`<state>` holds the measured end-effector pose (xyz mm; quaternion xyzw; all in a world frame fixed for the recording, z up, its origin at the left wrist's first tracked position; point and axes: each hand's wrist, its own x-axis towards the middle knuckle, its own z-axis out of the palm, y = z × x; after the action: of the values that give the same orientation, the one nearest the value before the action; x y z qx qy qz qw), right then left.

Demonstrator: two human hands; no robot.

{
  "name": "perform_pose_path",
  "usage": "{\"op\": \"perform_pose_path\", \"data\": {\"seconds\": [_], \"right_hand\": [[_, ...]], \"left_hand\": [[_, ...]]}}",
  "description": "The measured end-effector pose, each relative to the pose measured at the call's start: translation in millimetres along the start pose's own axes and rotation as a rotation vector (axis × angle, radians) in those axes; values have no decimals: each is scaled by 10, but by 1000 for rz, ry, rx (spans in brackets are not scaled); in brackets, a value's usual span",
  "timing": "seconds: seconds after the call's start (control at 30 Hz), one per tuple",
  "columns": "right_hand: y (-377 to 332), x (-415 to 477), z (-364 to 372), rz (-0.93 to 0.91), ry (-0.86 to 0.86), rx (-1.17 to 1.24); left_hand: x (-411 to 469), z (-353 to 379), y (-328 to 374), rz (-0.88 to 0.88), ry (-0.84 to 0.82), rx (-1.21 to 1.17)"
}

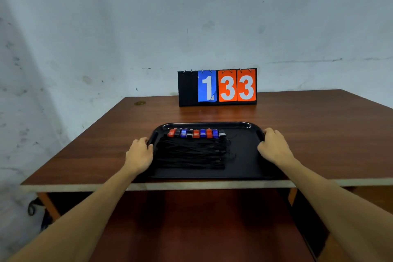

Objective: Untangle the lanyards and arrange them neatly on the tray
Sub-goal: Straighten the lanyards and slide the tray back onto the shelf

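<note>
Left grip (139, 155) curled over the left rim of the black tray (251, 156), right grip (274, 147) curled over its right rim; tray at the near edge of the surface (102, 147); black lanyards (191, 153) in neat rows inside it, coloured clips (195, 133) lined along the far side; scoreboard (217, 87) reading 133 behind

Soft, dim light overall; just past my fingers (143, 140) the tray (204, 124) rim glints, the cords (191, 153) smear into black, frame edges bow.
</note>
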<state>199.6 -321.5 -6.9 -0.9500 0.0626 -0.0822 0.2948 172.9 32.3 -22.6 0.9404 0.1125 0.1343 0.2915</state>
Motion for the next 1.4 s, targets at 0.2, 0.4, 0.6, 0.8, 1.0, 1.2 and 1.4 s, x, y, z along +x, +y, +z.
{"op": "perform_pose_path", "data": {"seconds": [0.2, 0.4, 0.6, 0.8, 1.0, 1.2, 1.4], "right_hand": [[-10, -69, -12, 57, 48, -209], [14, -148, -26, 43, 55, -223], [32, -396, -98, 39, 42, -153], [16, -747, -160, 47, 56, -73], [-14, -1211, -226, 38, 61, -24], [10, -1635, -209, 8, 74, -18], [55, -2002, -132, -23, 97, -28]], "left_hand": [[-59, 1, 5, 44, 47, 178], [-144, -44, 8, 30, 17, 272], [-331, -158, -27, -23, 6, 66], [-657, -298, -116, -21, 58, -72], [-1114, -487, -232, -52, 91, -122], [-1569, -606, -518, -98, 94, -368], [-2030, -715, -728, -156, 156, -405]]}}
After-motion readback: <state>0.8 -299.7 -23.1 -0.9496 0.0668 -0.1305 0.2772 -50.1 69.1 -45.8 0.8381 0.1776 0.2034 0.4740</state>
